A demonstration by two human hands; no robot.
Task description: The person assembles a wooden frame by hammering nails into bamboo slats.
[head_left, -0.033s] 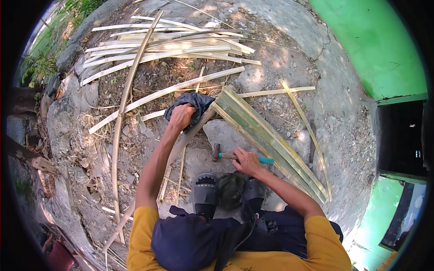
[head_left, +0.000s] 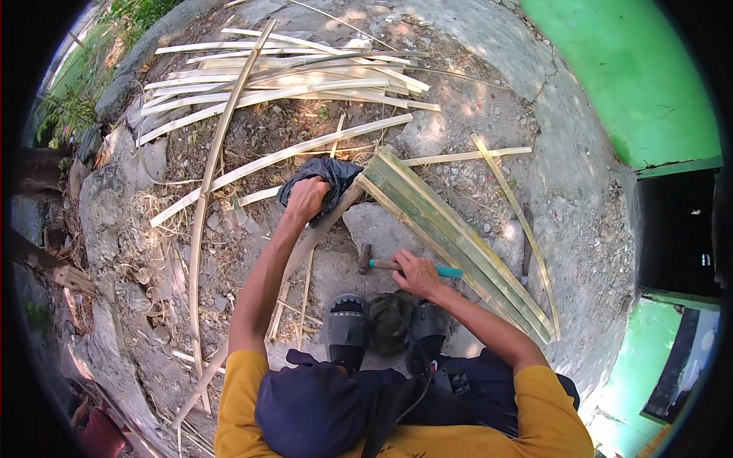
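Note:
My left hand is closed on a crumpled black plastic sheet or bag; its fingers are partly hidden in the folds. The black plastic lies at the upper end of a long pale pole, which slants down to the lower left beneath my left arm. In my right hand is a hammer, gripped round its handle, with the metal head to the left and a teal grip end to the right. Split green bamboo strips lie slanting just beyond the hammer, their top ends beside the black plastic.
A pile of pale bamboo strips covers the ground at the far left. One long strip runs lengthwise on the left, and a thin strip lies on the right. A flat stone slab sits before my feet. A green wall stands at right.

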